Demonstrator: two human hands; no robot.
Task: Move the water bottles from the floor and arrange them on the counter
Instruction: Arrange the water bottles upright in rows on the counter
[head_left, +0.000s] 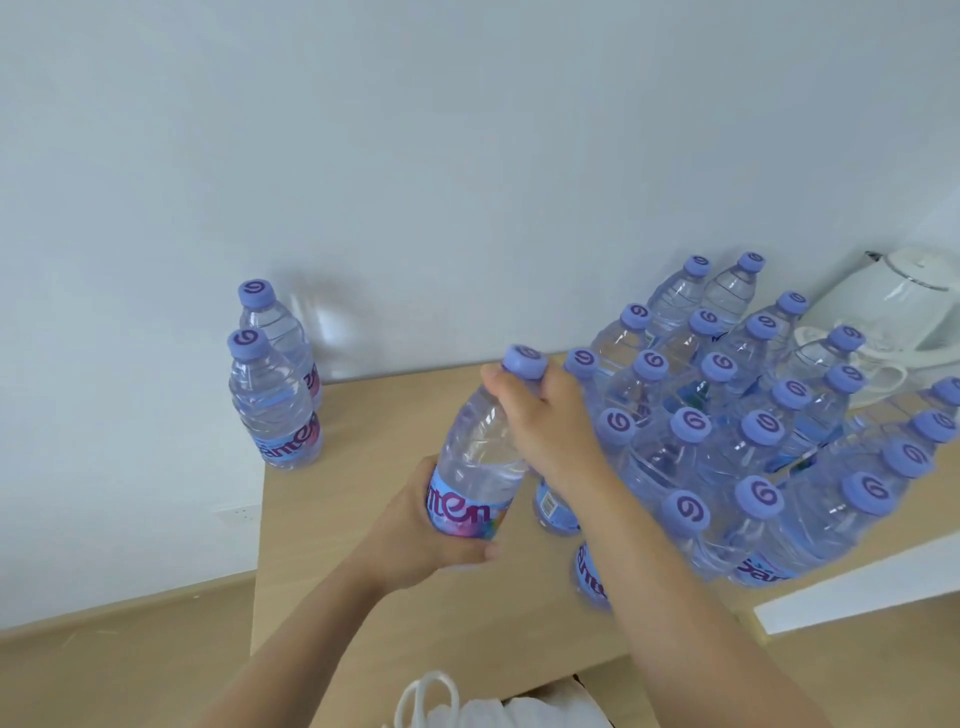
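Note:
A clear water bottle (475, 457) with a purple cap and blue label hangs tilted just above the light wooden counter (374, 467). My left hand (421, 540) grips its labelled base from below. My right hand (545, 421) grips its neck just under the cap. To the right, several identical bottles (727, 431) stand packed together on the counter. Two more bottles (275, 395) stand apart at the counter's far left corner by the wall.
A white electric kettle (898, 306) sits at the back right against the wall. A white bag with loop handles (441, 701) lies below the counter's front edge. Wooden floor (104, 649) lies to the left, with a wall socket (236, 514) low on the white wall.

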